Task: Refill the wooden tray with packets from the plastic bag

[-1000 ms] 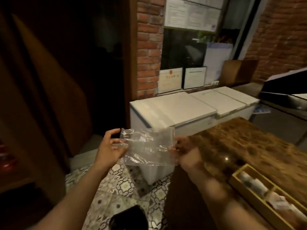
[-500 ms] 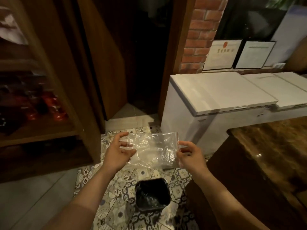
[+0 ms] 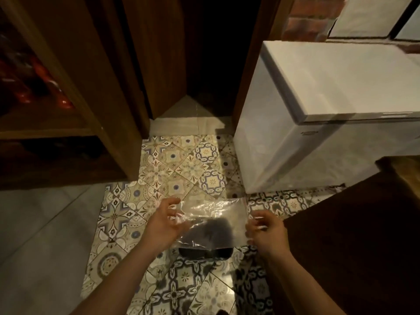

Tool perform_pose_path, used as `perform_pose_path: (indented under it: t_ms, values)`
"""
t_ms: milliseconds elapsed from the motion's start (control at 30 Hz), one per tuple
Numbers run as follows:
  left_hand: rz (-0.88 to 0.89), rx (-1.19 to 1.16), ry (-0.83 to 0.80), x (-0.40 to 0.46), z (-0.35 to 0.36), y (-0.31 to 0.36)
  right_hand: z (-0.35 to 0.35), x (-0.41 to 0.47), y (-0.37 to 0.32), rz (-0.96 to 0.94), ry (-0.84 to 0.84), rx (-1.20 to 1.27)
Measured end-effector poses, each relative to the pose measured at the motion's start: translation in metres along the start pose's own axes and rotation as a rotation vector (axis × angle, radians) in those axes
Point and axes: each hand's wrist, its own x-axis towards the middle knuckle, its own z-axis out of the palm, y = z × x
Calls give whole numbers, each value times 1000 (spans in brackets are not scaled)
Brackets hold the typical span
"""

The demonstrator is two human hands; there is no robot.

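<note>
The left hand (image 3: pixel 164 220) pinches the left edge and the right hand (image 3: pixel 264 229) the right edge of the empty-looking clear plastic bag (image 3: pixel 212 220), stretched flat with its long axis left-to-right, directly above the black bin (image 3: pixel 205 251) on the tiled floor (image 3: pixel 181 164).

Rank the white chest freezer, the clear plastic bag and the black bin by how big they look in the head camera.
1. white chest freezer
2. clear plastic bag
3. black bin, partly behind the bag, so unsure
</note>
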Motion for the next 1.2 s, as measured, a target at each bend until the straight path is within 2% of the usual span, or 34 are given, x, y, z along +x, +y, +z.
perform_pose_path:
  t_ms: [200, 400, 667, 733, 867, 967, 1200]
  values:
    - [-103, 74, 27, 52, 39, -85, 30, 55, 88, 167, -30, -60]
    - [-143, 151, 72, 97, 75, -147, 63, 106, 152, 339, -40, 4]
    - [-184, 137, 59, 157, 108, -224, 99, 158, 230, 338, -85, 29]
    - [-203, 121, 31, 167, 112, -238, 103, 167, 240, 361, -91, 15]
    - [-209, 56, -26, 180, 117, -257, 112, 182, 254, 529, -143, 141]
    - [-168, 53, -36, 189, 117, -270, 122, 189, 263, 510, -122, 130]
    - [-121, 211, -68, 189, 122, -276, 122, 185, 258, 501, -139, 165]
